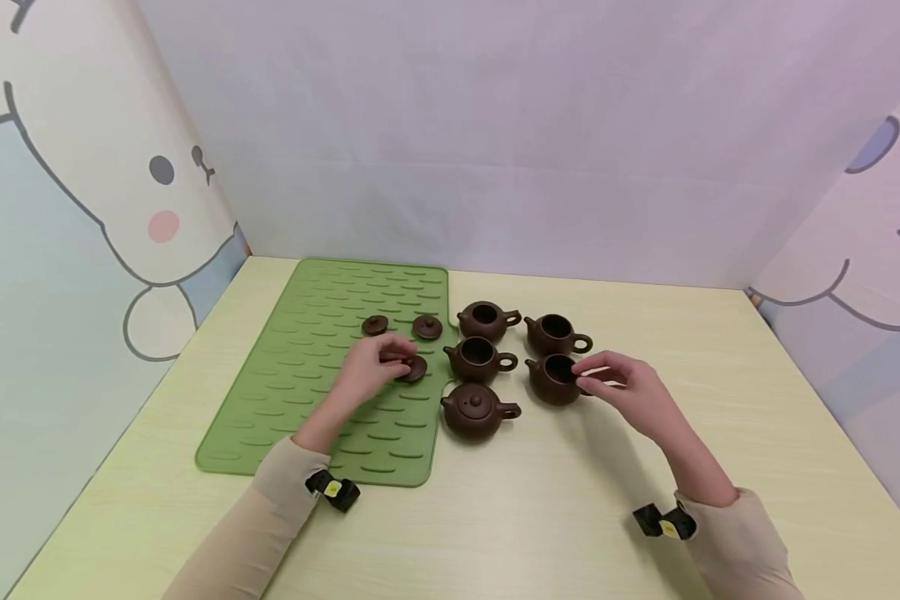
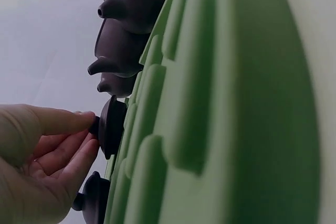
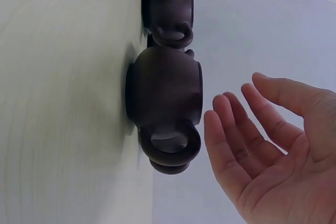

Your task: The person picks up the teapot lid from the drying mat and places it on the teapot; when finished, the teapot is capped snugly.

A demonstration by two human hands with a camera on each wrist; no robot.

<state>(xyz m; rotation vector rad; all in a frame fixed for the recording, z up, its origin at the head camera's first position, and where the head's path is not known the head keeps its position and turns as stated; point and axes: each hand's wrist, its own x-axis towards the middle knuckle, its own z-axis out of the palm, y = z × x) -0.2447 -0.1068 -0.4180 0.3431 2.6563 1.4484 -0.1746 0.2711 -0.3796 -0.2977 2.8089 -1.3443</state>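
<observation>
My left hand (image 1: pixel 371 367) pinches the knob of a dark brown teapot lid (image 1: pixel 416 369); in the left wrist view this lid (image 2: pixel 111 128) stays at the green mat's surface. Two more lids, one at the left (image 1: pixel 375 325) and one at the right (image 1: pixel 427 327), lie farther back on the mat. Just above the handle side of a lidless teapot (image 1: pixel 551 385) hovers my right hand (image 1: pixel 630 387). Its fingers are loosely bent and hold nothing, apart from the teapot (image 3: pixel 165 87) in the right wrist view.
The green ribbed mat (image 1: pixel 292 417) covers the table's left part. Beside its right edge stand two lidless teapots, one behind (image 1: pixel 468 323) and one in the middle (image 1: pixel 465 364), and a lidded teapot (image 1: pixel 471 425) in front. Another lidless teapot (image 1: pixel 547 340) stands at the back right.
</observation>
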